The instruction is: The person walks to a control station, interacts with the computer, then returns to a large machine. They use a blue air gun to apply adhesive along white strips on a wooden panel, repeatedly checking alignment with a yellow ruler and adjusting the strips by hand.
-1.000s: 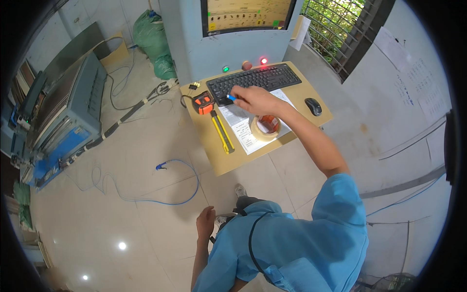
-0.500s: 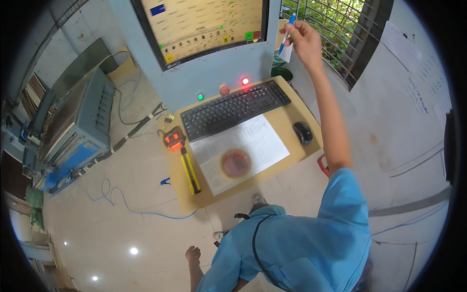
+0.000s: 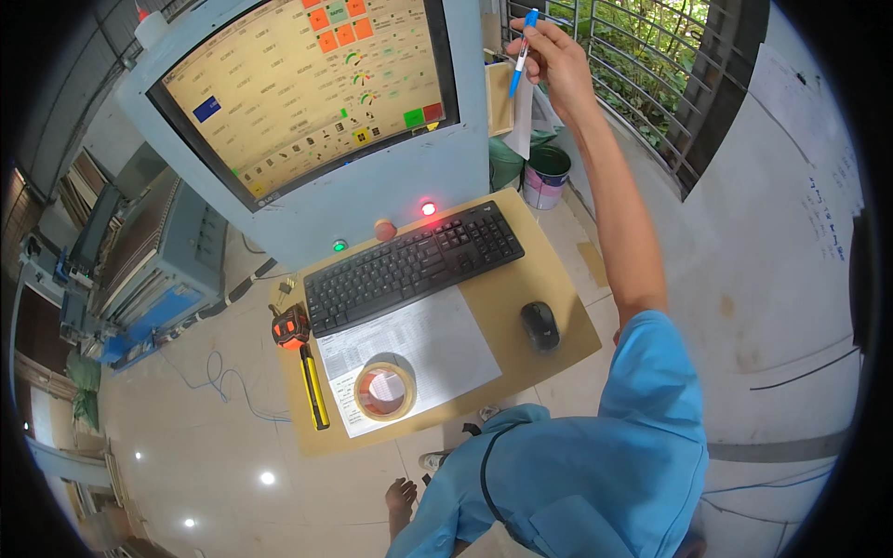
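Note:
My right arm reaches up and forward. At its end my right hand (image 3: 564,73) pinches a slim blue-and-white pen (image 3: 524,54), tilted with its blue lower end down. Just beneath the pen hangs a white sheet (image 3: 523,121), beside the blue-grey machine cabinet (image 3: 372,200). Low beside my body, away from the desk board (image 3: 558,358), my left hand (image 3: 401,495) hangs with fingers loosely bent and nothing visible in it. A printed paper (image 3: 456,339) lies on the board, with a roll of tape (image 3: 409,402) on its near left part.
A lit monitor (image 3: 298,102) fills the cabinet front. On the board are a black keyboard (image 3: 414,270), a mouse (image 3: 539,326), a tape measure (image 3: 290,325) and a yellow cutter knife (image 3: 314,386). A bucket (image 3: 544,177) stands below the barred window (image 3: 642,65).
My view has tilted upward, showing more of the monitor and the bucket. My right hand stays raised with the pen, close to the hanging sheet. The things on the board keep their places.

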Demonstrator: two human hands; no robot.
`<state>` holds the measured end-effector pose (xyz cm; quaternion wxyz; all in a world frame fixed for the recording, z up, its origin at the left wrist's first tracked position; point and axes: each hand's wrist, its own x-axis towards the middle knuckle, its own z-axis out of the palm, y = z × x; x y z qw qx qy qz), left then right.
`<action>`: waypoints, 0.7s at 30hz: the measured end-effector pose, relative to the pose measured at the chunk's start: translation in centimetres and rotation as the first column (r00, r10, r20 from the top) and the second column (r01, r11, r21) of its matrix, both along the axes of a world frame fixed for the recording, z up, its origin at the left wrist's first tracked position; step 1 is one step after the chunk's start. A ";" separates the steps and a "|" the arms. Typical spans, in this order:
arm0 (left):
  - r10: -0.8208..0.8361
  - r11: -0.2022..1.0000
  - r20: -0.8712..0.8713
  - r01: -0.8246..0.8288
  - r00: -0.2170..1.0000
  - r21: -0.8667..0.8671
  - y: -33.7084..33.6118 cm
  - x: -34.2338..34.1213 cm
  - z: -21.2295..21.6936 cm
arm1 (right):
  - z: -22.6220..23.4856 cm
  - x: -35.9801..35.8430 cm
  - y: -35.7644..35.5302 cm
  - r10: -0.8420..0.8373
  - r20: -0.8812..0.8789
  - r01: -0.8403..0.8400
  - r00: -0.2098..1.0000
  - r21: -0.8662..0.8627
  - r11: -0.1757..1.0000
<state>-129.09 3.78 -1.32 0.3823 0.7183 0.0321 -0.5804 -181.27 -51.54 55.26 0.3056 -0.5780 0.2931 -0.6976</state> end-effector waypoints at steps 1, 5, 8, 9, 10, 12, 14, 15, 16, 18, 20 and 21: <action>-0.008 0.999 0.005 0.008 1.000 0.043 -0.2 -0.5 0.2 | -0.1 0.0 0.1 0.017 0.019 -0.017 1.000 -0.004 1.000; -0.047 0.999 0.011 0.047 0.999 0.010 -0.5 -0.9 0.8 | -0.4 -0.7 -0.3 0.004 -0.031 -0.005 1.000 -0.024 1.000; 0.013 0.999 0.001 -0.013 1.000 0.030 -0.6 -0.3 1.2 | -0.2 -1.7 -1.2 -0.101 -0.050 0.099 0.994 -0.043 0.994; 0.026 0.999 0.008 -0.027 1.000 0.033 -0.6 -0.1 1.2 | 0.1 -1.8 -1.7 -0.106 -0.033 0.104 0.994 -0.069 0.992; 0.065 0.994 0.010 -0.066 0.998 0.084 -0.5 0.2 1.2 | 0.4 -1.8 -2.1 -0.109 -0.016 0.107 0.994 -0.095 0.990; 0.074 0.997 -0.045 -0.074 0.996 0.012 -0.1 0.5 1.2 | 1.1 -1.3 -3.2 -0.122 0.003 0.122 0.993 -0.059 0.991; 0.097 0.995 -0.065 -0.096 0.993 0.009 0.3 0.7 0.9 | 1.6 -0.3 -4.5 -0.185 0.002 0.183 0.983 -0.128 0.975; 0.105 0.994 -0.056 -0.104 0.993 0.020 0.5 0.6 0.7 | 1.9 0.5 -5.6 -0.238 -0.003 0.232 0.971 -0.213 0.949; 0.113 0.991 -0.025 -0.111 0.993 0.081 0.7 0.6 0.5 | 1.9 0.8 -6.4 -0.290 -0.005 0.276 0.957 -0.295 0.915; 0.092 0.996 0.002 -0.092 0.996 0.002 1.0 0.4 0.0 | 1.3 0.2 -7.9 -0.533 -0.254 0.452 0.807 -0.315 0.835; 0.069 0.996 -0.015 -0.070 0.998 -0.056 1.5 0.1 -0.6 | 0.6 -0.1 -10.5 -0.758 -0.345 0.539 0.553 -0.546 0.641; 0.067 0.995 -0.050 -0.071 0.997 -0.077 1.3 0.3 -1.0 | 0.5 -1.3 -11.6 -0.530 -0.577 0.480 0.621 -0.254 0.840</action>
